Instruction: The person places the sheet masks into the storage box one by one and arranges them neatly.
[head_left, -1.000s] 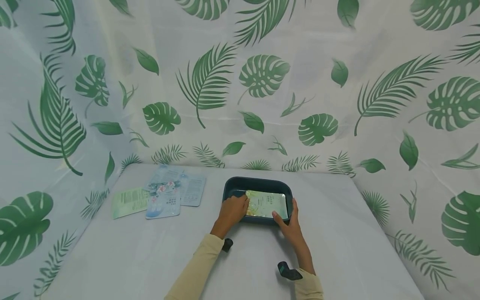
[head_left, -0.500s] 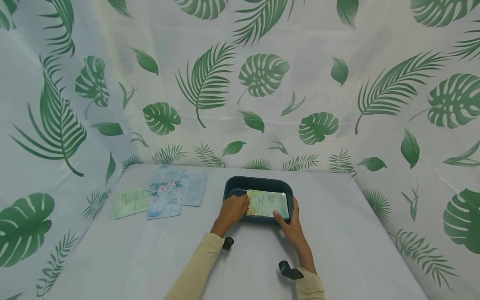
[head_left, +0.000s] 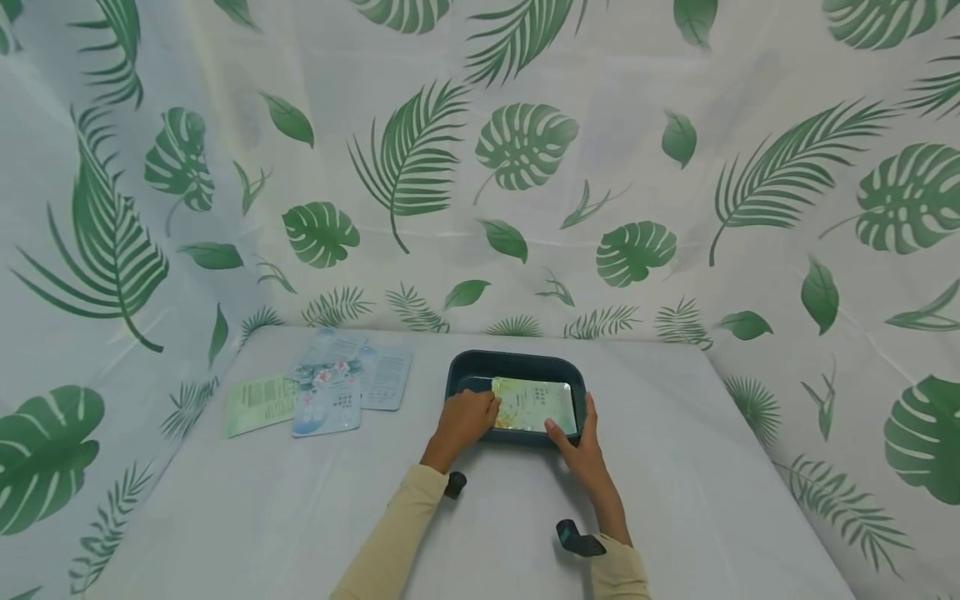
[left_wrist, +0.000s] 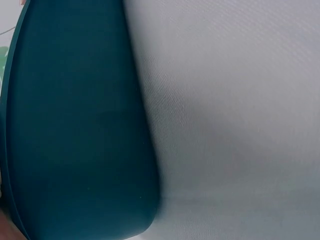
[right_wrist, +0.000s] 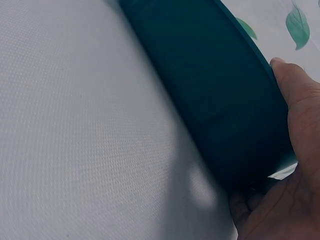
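Your right grip (head_left: pixel 585 458) holding the smooth, dark teal, rounded rectangular tray (head_left: pixel 517 367), your left grip (head_left: pixel 465 418) curled inside its near-left corner, hold unclear, flat glossy pale-green packet (head_left: pixel 534 406) between both grips, flat pale-blue packets (head_left: pixel 330 407) further left, white desk (head_left: pixel 513 537) beneath.

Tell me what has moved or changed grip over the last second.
Nothing visibly moved beyond slight camera drift; nothing was taken hold of or let go. The right hand still grips the right end of the dark teal tray; the left hand stays over its near-left side, fingertips hidden. The green sachet inside and the blue and green sachets to the left lie as before.
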